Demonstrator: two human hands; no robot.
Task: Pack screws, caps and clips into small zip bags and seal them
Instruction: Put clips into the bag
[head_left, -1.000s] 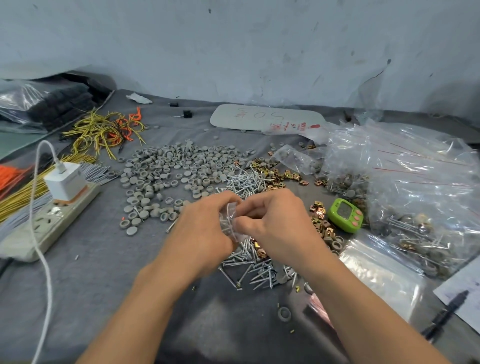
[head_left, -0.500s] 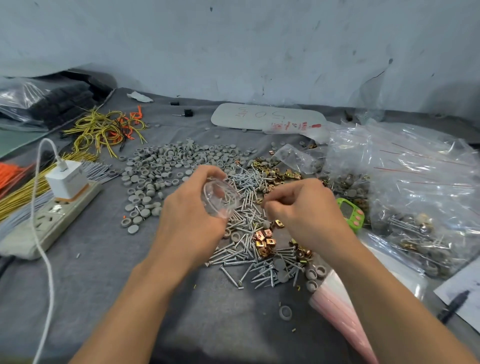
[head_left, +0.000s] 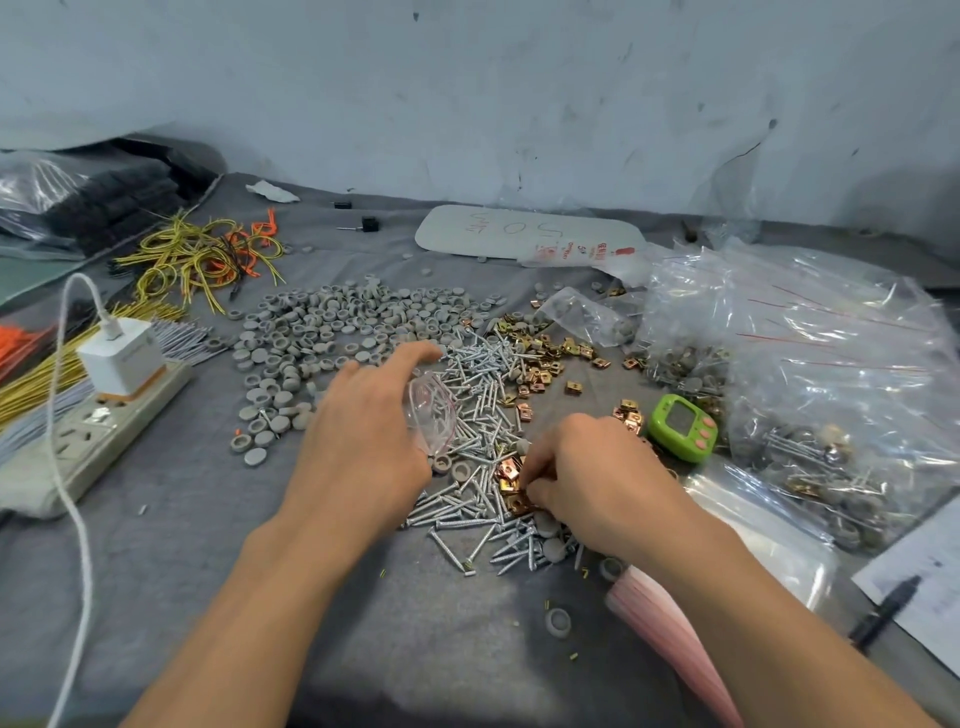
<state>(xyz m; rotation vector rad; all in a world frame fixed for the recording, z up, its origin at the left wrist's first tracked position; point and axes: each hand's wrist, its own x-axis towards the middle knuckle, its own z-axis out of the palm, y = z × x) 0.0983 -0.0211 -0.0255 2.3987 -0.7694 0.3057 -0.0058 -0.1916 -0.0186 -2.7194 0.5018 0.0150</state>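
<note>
Head view: left hand holds a small zip bag — right hand seemingly pinches clips.

The bare left hand and bare right hand continue into bare wrists and long, slim forearms, uncovered all the way to the lower edge of the view.

Bare grey cloth lies open front-left; screws, caps and bags crowd the middle and right.

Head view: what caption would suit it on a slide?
A person's left hand holds a zip bag while the right hand pinches clips among the screws.
</note>
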